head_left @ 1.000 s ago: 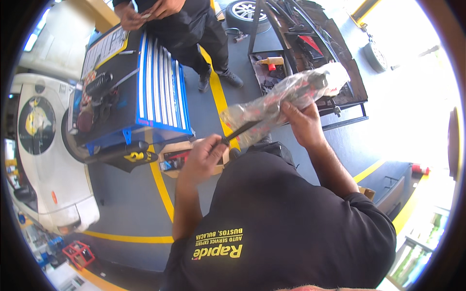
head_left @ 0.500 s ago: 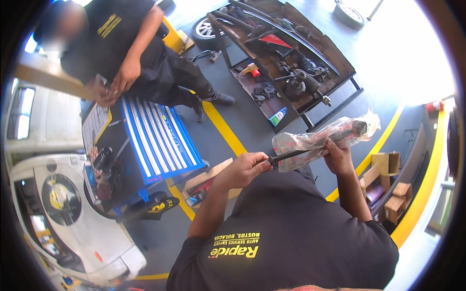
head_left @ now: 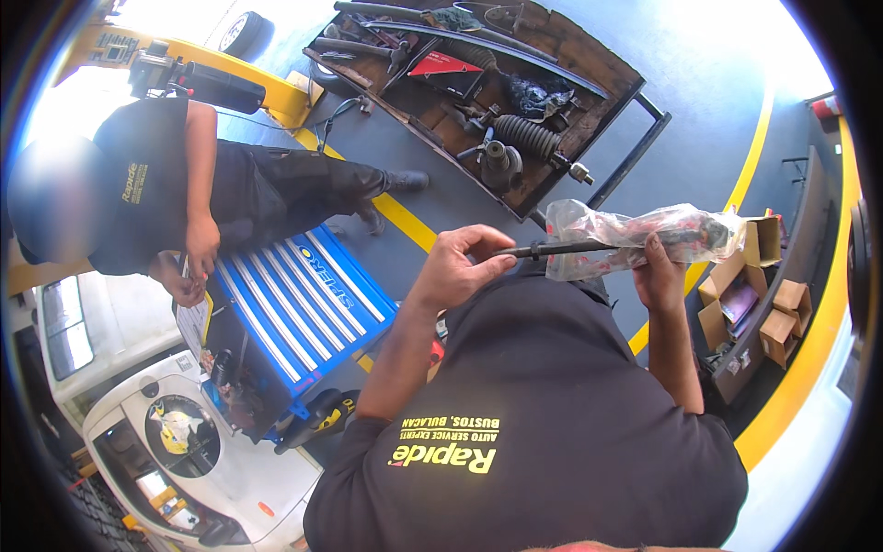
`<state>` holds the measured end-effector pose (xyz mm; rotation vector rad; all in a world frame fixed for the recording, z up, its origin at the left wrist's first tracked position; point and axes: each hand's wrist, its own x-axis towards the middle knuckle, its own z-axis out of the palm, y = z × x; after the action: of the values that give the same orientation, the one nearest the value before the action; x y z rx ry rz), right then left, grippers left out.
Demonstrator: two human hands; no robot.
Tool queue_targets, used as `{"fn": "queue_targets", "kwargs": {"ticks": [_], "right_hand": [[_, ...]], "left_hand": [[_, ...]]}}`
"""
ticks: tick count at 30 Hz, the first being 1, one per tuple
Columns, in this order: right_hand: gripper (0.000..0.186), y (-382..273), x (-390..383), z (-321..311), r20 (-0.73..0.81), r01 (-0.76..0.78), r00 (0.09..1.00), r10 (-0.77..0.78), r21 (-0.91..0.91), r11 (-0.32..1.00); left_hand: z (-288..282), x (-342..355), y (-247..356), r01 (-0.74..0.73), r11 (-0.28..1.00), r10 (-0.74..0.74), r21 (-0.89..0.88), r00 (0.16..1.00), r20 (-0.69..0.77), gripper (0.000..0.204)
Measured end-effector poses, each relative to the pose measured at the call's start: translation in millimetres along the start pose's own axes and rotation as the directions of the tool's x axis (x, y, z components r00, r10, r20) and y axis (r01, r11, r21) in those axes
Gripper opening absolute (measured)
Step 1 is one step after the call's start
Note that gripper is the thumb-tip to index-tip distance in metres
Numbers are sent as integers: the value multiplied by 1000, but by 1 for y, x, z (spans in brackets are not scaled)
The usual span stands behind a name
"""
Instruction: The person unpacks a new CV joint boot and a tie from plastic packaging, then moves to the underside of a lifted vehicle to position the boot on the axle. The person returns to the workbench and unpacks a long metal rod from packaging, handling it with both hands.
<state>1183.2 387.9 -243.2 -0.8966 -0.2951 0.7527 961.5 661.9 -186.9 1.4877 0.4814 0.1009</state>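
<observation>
In front of my chest I hold a slim dark rod [head_left: 570,247], its thicker far end wrapped in a clear plastic bag [head_left: 589,221] with red print. My left hand [head_left: 460,271] pinches the bare end of the rod between thumb and fingers, other fingers curled. Around the bagged end closes my right hand [head_left: 660,276], thumb on top, gripping through the plastic. The rod lies nearly level, running left to right. Details of the thick end are hidden by the wrinkled bag.
Ahead stands a dark metal cart [head_left: 589,101] holding used car parts. On the left are a blue tool cabinet [head_left: 308,294], a co-worker [head_left: 267,184] and a white vehicle [head_left: 248,469]. Cardboard boxes [head_left: 727,285] sit at right beside a yellow floor line [head_left: 754,166].
The rod has turned from a slant to nearly level, and both hands have shifted slightly right. My left fingers sit more raised on the rod's end. The view has swung, moving the surroundings.
</observation>
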Motion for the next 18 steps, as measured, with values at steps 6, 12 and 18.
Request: {"fn": "queue_targets", "kwargs": {"ticks": [6,12,18], "right_hand": [[27,6,39,2,-150,-35,988,39,31,999],[36,31,83,2,-205,53,978,-43,43,998],[46,49,106,49,-323,85,942,-89,-24,996]], "left_hand": [[-9,47,5,-234,972,234,7,970,-65,27],[-78,86,6,-186,982,186,-2,982,-42,27],[-167,142,11,-261,962,266,-82,963,53,26]]}}
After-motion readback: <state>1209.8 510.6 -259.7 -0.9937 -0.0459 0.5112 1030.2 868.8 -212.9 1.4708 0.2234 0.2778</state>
